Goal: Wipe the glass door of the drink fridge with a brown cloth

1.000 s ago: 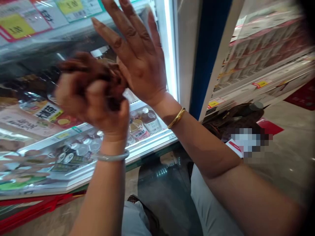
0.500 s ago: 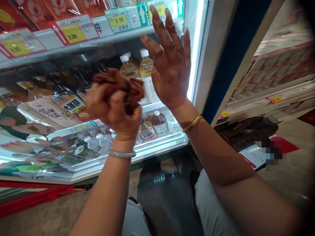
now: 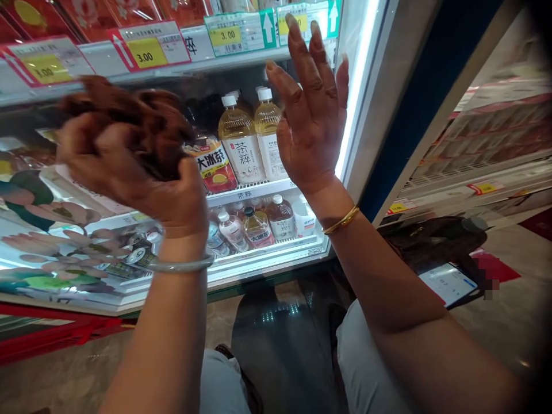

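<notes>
My left hand [image 3: 129,172] is raised in front of a drinks cooler, its fingers closed round a crumpled dark brown bundle [image 3: 129,118] that is blurred by motion; it may be cloth. A pale bangle sits on that wrist. My right hand [image 3: 313,115] is held up beside it with the fingers spread and nothing in them, a gold bangle on its wrist. Both hands hover in front of tall tea bottles [image 3: 241,141] standing on the cooler's middle shelf.
The cooler's top shelf rail [image 3: 181,57] carries yellow price tags. Smaller bottles [image 3: 259,224] and cans stand on the bottom shelf. A lit strip [image 3: 357,98] runs down the cooler's right side. A phone [image 3: 448,282] lies on a dark bag at the right. My knees show below.
My left hand has swung the brown bundle to the left and upward, away from my right hand. My right hand stays spread and has drifted slightly right. The view has shifted, showing more bottles.
</notes>
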{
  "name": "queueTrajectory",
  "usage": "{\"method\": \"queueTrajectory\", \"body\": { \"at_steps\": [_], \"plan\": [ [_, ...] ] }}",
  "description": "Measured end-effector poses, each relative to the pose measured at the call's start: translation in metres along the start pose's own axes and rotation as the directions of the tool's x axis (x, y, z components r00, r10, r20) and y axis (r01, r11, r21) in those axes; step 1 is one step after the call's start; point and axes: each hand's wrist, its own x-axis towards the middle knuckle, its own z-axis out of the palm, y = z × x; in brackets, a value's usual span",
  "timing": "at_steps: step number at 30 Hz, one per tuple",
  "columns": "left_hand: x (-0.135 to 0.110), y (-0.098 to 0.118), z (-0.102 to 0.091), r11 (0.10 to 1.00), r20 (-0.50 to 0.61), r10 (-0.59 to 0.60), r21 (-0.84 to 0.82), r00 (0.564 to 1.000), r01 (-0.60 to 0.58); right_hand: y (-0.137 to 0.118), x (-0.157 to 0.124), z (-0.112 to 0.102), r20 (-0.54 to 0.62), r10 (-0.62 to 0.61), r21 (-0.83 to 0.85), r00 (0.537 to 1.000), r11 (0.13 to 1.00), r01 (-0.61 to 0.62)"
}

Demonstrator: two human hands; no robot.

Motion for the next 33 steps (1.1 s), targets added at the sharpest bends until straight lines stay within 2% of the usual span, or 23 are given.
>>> {"method": "queueTrajectory", "body": {
  "at_steps": [1, 2, 5, 7, 8, 10, 13, 15, 17, 19, 21, 23, 24, 26, 29, 31, 33],
  "plan": [
    [-0.007, 0.011, 0.005, 0.999, -0.092, 0.005, 0.033, 0.996, -0.002, 0.001, 0.000, 0.001, -0.007, 0.006, 0.009, 1.000, 1.000, -0.006],
    [-0.014, 0.023, 0.010, 0.998, -0.125, 0.026, 0.054, 0.992, -0.019, 0.002, 0.000, 0.002, -0.013, 0.001, 0.019, 1.000, 1.000, -0.001],
    [-0.026, 0.054, 0.016, 0.989, 0.111, 0.145, -0.024, 0.983, -0.143, 0.006, -0.001, 0.003, -0.033, -0.058, -0.004, 0.998, 0.998, 0.058],
    [-0.022, 0.059, 0.012, 0.986, 0.173, 0.154, -0.086, 0.973, -0.141, 0.007, -0.002, 0.003, -0.033, -0.100, -0.038, 0.994, 0.994, 0.098],
    [-0.017, 0.055, 0.008, 0.988, 0.149, 0.129, -0.100, 0.980, -0.115, 0.008, -0.003, 0.002, -0.028, -0.096, -0.050, 0.995, 0.994, 0.094],
    [-0.003, 0.039, -0.002, 0.993, -0.002, 0.051, -0.102, 0.999, -0.051, 0.006, -0.004, 0.001, 0.002, -0.043, -0.065, 0.999, 0.997, 0.043],
    [0.011, 0.009, -0.012, 0.998, -0.276, -0.031, -0.067, 0.961, 0.013, -0.005, -0.003, 0.003, 0.015, 0.025, -0.091, 1.000, 0.996, -0.024],
    [0.008, 0.001, -0.010, 0.998, -0.338, -0.042, -0.052, 0.940, 0.026, -0.019, -0.004, 0.007, -0.015, 0.014, -0.114, 1.000, 0.993, -0.016],
    [-0.003, 0.008, -0.001, 0.998, -0.287, -0.033, -0.056, 0.957, 0.018, -0.034, -0.004, 0.012, -0.041, 0.008, -0.135, 0.999, 0.991, -0.013],
    [-0.018, 0.025, 0.010, 0.996, -0.181, 0.040, -0.073, 0.983, -0.054, -0.046, -0.004, 0.018, -0.055, 0.033, -0.137, 0.998, 0.990, -0.041],
    [-0.029, 0.039, 0.016, 0.985, -0.063, 0.134, -0.102, 0.989, -0.140, -0.052, -0.003, 0.022, -0.061, 0.084, -0.116, 0.995, 0.989, -0.091],
    [-0.029, 0.039, 0.014, 0.979, 0.039, 0.161, -0.137, 0.986, -0.154, -0.053, -0.002, 0.024, -0.058, 0.119, -0.084, 0.991, 0.989, -0.123],
    [-0.026, 0.033, 0.009, 0.981, 0.068, 0.140, -0.147, 0.988, -0.128, -0.053, -0.001, 0.025, -0.048, 0.117, -0.066, 0.992, 0.991, -0.120],
    [-0.013, 0.009, -0.006, 0.987, 0.048, 0.057, -0.154, 0.997, -0.049, -0.055, -0.001, 0.026, -0.023, 0.082, -0.039, 0.996, 0.996, -0.082],
    [0.003, -0.029, -0.026, 0.982, -0.134, -0.131, -0.151, 0.982, 0.110, -0.068, -0.006, 0.031, 0.053, 0.009, -0.009, 0.999, 1.000, -0.009],
    [0.003, -0.038, -0.031, 0.975, -0.217, -0.200, -0.138, 0.955, 0.173, -0.080, -0.011, 0.038, 0.088, -0.033, -0.002, 0.996, 0.999, 0.033],
    [-0.007, -0.028, -0.027, 0.984, -0.210, -0.168, -0.100, 0.963, 0.149, -0.090, -0.016, 0.045, 0.060, -0.059, -0.016, 0.996, 0.998, 0.060]
  ]
}}
